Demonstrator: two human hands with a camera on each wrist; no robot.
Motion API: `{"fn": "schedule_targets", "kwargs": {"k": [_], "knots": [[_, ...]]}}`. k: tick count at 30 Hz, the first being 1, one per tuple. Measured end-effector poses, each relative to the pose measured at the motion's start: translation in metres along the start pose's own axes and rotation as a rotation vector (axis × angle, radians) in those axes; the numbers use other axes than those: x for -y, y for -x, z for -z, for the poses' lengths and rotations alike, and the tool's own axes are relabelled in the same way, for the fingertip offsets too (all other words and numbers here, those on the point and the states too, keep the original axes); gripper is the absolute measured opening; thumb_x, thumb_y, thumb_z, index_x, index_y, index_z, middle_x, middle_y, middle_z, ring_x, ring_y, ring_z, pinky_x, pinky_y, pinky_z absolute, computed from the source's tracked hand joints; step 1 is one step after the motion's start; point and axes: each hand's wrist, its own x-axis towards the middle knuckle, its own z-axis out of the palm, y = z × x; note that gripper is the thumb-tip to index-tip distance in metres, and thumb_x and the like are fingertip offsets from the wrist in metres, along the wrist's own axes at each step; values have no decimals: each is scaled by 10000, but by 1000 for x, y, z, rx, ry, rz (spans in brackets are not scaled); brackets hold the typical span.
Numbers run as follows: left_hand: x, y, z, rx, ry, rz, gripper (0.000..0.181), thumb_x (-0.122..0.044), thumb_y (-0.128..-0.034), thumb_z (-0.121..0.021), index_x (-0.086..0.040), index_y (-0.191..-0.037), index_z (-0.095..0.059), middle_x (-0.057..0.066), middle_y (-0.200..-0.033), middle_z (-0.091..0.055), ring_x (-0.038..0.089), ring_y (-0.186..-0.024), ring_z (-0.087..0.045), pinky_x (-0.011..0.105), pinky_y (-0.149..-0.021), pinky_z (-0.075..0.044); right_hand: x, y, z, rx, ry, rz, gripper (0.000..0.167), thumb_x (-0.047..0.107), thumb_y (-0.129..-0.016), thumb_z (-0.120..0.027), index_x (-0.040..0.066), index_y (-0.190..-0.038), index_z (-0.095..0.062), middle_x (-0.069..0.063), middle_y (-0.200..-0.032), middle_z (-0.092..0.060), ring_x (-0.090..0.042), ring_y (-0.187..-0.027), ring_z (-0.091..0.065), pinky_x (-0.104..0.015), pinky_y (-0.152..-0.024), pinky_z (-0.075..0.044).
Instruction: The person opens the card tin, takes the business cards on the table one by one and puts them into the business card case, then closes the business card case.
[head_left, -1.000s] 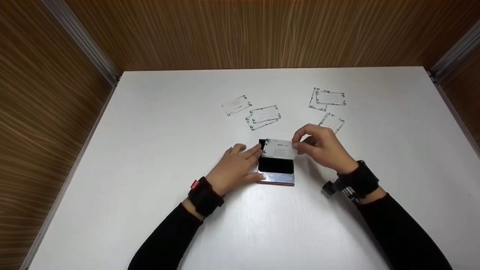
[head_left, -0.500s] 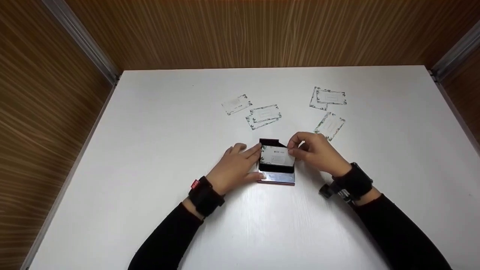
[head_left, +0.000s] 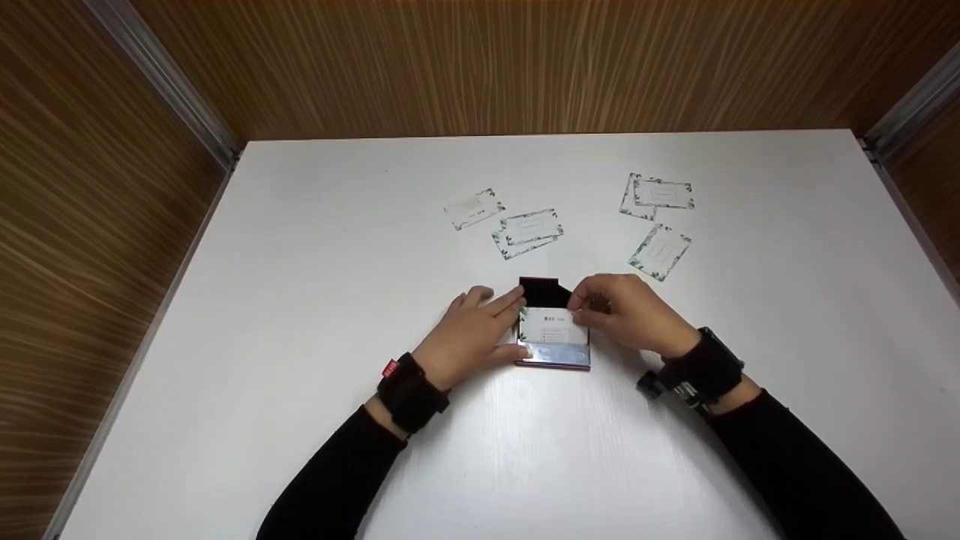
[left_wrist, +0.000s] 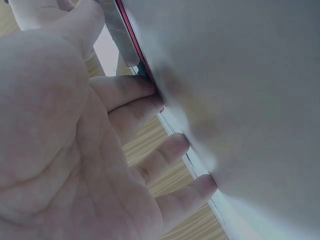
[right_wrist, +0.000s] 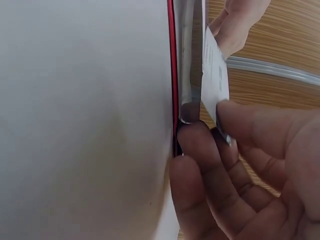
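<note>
A slim business card case lies opened on the white table, with a black inside, a shiny silver front strip and a red edge. My left hand steadies it: the thumb rests on the strip's left end, and extended fingers touch the left side. My right hand pinches the right edge of a white business card between thumb and fingers. The card lies over the case, its lower edge at the silver strip. In the right wrist view the card stands tilted away from the case.
Beyond the case, a single card and an overlapping pair lie at the left. Another overlapping pair and a single card lie at the right. Wood-grain panels border the table.
My right hand has moved the card down and slightly left, from the case's upper part to the silver strip. More black interior shows above the card. My left hand stays put.
</note>
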Motion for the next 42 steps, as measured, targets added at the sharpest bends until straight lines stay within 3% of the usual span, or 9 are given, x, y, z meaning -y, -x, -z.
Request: {"fn": "schedule_targets", "kwargs": {"k": [8,19,33,42], "knots": [[1,0,0,7,3,-1,788,-613,-958,-503,-146,-1569,-329,-47,-1657,-220,320,-1431,-309,523,-1166,-290,4,2,-2,57,75,36,103,76,-837,-772,156,-866,-714,62,-803,-655,-118,-744,-578,-298,-679,-498],[0,1,0,9,12,1,796,-615,-953,-512,-148,-1569,-325,-53,-1657,-217,318,-1434,-305,507,-1175,-281,7,2,-4,73,117,34,147,76,-780,-789,181,-821,-695,72,-782,-636,-137,-776,-547,-322,-729,-462],[0,1,-1,-6,-7,-14,784,-613,-960,-500,-147,-1568,-334,-49,-1657,-223,324,-1428,-314,527,-1171,-288,9,6,-6,79,257,94,71,128,-830,-758,181,-877,-751,103,-860,-664,-123,-873,-552,-321,-808,-472],[1,1,-2,1,-12,-10,780,-610,-963,-503,-147,-1568,-334,-49,-1656,-225,323,-1427,-317,520,-1167,-295,11,7,-6,97,261,125,47,161,-854,-748,180,-890,-770,105,-865,-648,-108,-852,-558,-316,-777,-486]]}}
